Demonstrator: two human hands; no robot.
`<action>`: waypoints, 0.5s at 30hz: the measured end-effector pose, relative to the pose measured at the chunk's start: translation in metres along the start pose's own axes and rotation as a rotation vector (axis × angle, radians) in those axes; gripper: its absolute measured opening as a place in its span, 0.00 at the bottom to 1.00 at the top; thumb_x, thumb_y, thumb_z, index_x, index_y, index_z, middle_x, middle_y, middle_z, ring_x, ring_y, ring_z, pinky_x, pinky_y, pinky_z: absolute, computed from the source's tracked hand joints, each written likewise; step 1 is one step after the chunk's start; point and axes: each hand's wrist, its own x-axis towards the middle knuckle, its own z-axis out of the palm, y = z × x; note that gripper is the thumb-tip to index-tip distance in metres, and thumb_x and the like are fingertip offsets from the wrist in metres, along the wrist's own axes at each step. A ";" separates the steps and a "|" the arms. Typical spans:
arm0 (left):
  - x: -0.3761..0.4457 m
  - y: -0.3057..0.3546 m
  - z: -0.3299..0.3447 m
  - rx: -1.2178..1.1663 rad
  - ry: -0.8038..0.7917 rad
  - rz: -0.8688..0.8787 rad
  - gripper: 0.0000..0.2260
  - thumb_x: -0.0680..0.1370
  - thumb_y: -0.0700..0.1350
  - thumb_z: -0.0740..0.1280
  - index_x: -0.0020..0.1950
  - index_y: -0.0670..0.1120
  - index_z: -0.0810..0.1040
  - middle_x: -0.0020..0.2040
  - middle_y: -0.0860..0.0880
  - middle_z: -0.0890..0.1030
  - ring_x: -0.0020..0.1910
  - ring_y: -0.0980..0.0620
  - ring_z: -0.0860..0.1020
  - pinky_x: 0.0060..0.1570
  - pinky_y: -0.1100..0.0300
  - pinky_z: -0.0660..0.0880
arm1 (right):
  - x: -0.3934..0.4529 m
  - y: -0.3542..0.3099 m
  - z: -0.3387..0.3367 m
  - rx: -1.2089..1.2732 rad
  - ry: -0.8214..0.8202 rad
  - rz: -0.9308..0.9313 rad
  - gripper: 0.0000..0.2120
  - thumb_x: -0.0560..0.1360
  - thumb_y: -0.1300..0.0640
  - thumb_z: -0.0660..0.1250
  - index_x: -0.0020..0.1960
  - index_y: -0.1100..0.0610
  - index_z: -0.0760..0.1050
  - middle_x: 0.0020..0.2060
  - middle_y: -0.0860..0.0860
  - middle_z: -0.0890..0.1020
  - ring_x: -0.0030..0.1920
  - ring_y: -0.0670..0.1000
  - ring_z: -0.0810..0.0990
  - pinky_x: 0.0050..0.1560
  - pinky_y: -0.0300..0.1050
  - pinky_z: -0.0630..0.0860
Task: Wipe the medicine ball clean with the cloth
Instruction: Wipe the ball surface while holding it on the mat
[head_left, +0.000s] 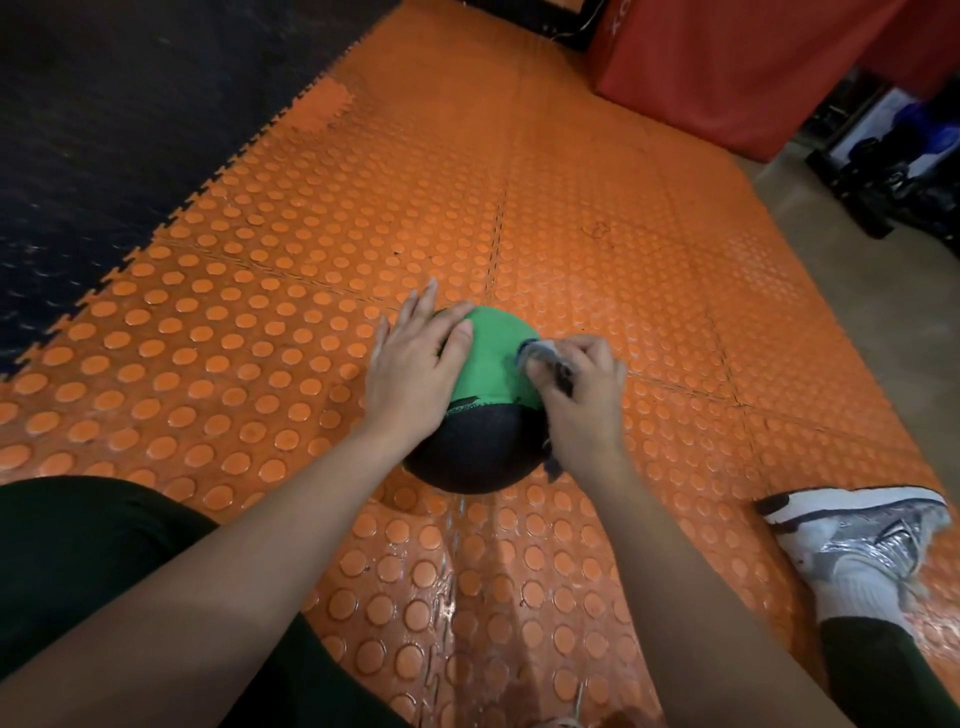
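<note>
Medicine ball: I see the medicine ball (483, 410) sitting on the orange studded floor mat (291, 332), right in front of me, between my two arms. Its far half is green, its near half black, with a strip of small print along the seam that I cannot read.

Left hand: my left hand (415, 364) lies flat on the ball's left upper side, fingers straight and spread, thumb laid on the green part. That grip is released; it presses but grasps nothing.

Right hand: my right hand (582, 387) is on the ball's right side, fingers curled. Its grip is clenched around the cloth.

Cloth: the cloth (543, 358) is grey and bunched; a wad pokes out past my fingertips and touches the green surface, and a loose end hangs below my wrist beside the black half.

Floor: the orange mat joins a dark mat (104, 130) at the far left by a jigsaw edge.

Surroundings: my shoe (857, 530), white and silver, rests on the mat at the right; a red padded block (737, 67) stands at the far right.
</note>
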 end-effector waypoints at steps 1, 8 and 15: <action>0.000 0.002 0.001 0.006 -0.002 0.010 0.23 0.78 0.58 0.48 0.69 0.57 0.70 0.77 0.52 0.57 0.76 0.52 0.53 0.73 0.51 0.44 | -0.002 -0.008 0.008 -0.075 0.002 -0.100 0.08 0.73 0.54 0.68 0.52 0.52 0.81 0.47 0.47 0.72 0.53 0.54 0.66 0.55 0.46 0.61; 0.001 -0.006 -0.006 -0.065 -0.033 0.007 0.23 0.77 0.59 0.49 0.69 0.58 0.70 0.77 0.52 0.57 0.76 0.54 0.53 0.72 0.51 0.42 | -0.011 -0.004 0.007 -0.112 -0.040 -0.282 0.09 0.71 0.53 0.68 0.50 0.51 0.81 0.47 0.49 0.74 0.52 0.52 0.65 0.53 0.47 0.62; 0.003 -0.011 -0.007 -0.135 -0.010 -0.011 0.18 0.80 0.56 0.53 0.67 0.57 0.72 0.76 0.52 0.58 0.76 0.54 0.53 0.72 0.50 0.42 | 0.001 0.037 -0.024 0.004 -0.139 0.118 0.08 0.76 0.54 0.64 0.53 0.55 0.78 0.46 0.46 0.69 0.54 0.51 0.64 0.50 0.40 0.57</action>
